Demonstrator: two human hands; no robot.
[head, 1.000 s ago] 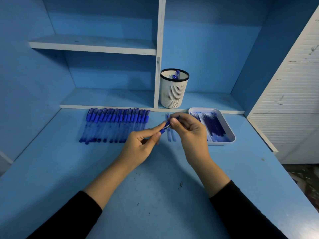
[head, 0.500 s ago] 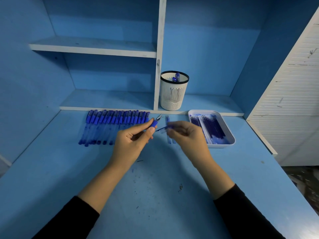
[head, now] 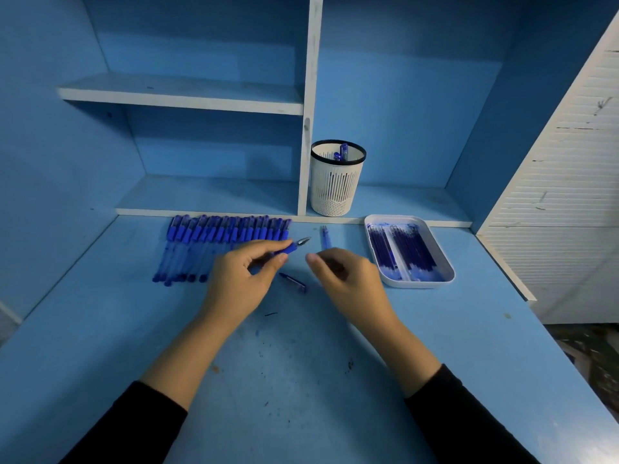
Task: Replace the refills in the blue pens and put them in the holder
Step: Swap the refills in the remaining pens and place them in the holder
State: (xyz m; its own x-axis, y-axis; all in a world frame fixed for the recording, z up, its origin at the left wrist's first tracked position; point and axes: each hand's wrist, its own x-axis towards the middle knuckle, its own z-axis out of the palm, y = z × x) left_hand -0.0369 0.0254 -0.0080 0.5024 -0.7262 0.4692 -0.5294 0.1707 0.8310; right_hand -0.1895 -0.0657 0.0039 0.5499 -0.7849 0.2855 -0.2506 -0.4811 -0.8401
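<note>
Grip of the left hand (head: 239,283) pinches the tip piece (head: 290,248) just right of the pen row (head: 221,242), right hand (head: 351,283) curled, hold unclear, so take one refill (head: 405,249) from the tray (head: 447,262) at right and feed it in straight.

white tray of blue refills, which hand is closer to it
Right. The right hand is just left of the white tray of blue refills; the left hand, pinching a blue pen, is farther left, beyond it.
</note>
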